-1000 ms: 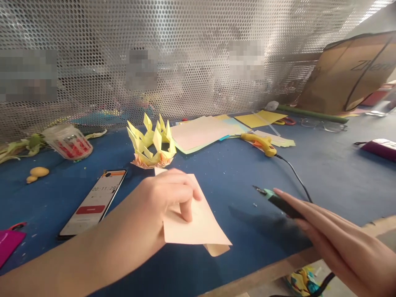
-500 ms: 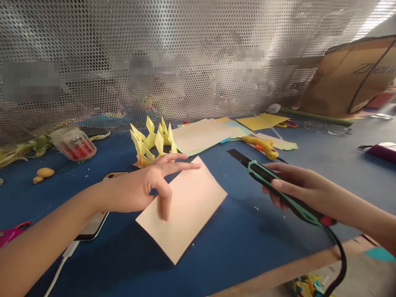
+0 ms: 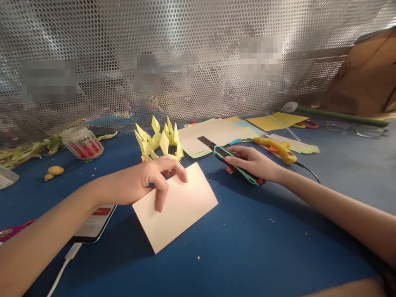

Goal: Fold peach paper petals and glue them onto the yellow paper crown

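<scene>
My left hand (image 3: pixel 147 179) holds a small cream sheet of paper (image 3: pixel 182 206) by its upper left edge, thumb and a bent finger on its face. Part of the other fingers is hidden. The sheet is tilted at an angle. Closed around a teal and black utility knife (image 3: pixel 233 163), my right hand (image 3: pixel 252 161) is right of the paper and apart from it. The black blade is out and points to the upper left, over the larger papers (image 3: pixel 213 130). Just behind my left hand stands a yellow folded-paper crown (image 3: pixel 163 140).
A yellow glue gun (image 3: pixel 280 148) with a cord lies beyond my right hand. Scissors (image 3: pixel 309 123), glasses (image 3: pixel 355 128) and a green stem (image 3: pixel 334 116) are at the back right. To the left are a phone (image 3: pixel 95 225) with a white cable and a clear cup (image 3: pixel 82 143).
My right hand has moved left and away from me with the knife, toward the papers. The cream sheet has turned slightly, and my left forefinger has bent down onto it. The view has shifted left.
</scene>
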{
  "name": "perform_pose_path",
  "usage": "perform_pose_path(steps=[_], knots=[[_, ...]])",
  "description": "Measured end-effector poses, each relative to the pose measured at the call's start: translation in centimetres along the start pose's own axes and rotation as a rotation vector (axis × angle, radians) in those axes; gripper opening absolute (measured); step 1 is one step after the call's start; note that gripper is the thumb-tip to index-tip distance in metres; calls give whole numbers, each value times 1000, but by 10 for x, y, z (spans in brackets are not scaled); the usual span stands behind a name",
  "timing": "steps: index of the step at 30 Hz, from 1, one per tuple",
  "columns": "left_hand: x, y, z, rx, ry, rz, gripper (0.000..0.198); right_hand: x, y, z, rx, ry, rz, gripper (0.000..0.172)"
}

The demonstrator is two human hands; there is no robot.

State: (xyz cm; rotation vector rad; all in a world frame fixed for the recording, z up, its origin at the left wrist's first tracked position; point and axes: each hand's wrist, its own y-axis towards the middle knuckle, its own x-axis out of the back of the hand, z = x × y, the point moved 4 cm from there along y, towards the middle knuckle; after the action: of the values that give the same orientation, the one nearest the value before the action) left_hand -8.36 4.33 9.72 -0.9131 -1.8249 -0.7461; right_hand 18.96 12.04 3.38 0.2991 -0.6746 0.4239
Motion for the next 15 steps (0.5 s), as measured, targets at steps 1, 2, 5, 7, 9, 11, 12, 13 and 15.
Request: perform_pose_path(steps=[1,2,5,7,9,11,12,13,15], knots=[[0,0,0,-4,-13,-13,49,4,-2,-1,27,-61,-27,44],[0,1,-1,-8,-27,-19,49,9,-4,0,57,-122,-58,43],[-1,2,-6,-25,-45,-16,51,19,-9,4,142,-256,-106,37],[-1,3,-11,-44,-56,-24,53,19,-11,8,222,-337,-83,34],[-1,4,-14,-47,-59,-41,55,15,-14,10,313,-426,-32,34],[0,3,-13,-45,-77,-43,56,8,-18,11,380,-502,39,35],[1,3,-11,-47,-98,-41,55,5,-21,11,399,-521,72,35],[1,2,-9,-52,-126,-42,53,2,-23,11,416,-533,100,35],[1,1,-5,-64,-187,-52,48,-2,-27,12,439,-541,144,33]])
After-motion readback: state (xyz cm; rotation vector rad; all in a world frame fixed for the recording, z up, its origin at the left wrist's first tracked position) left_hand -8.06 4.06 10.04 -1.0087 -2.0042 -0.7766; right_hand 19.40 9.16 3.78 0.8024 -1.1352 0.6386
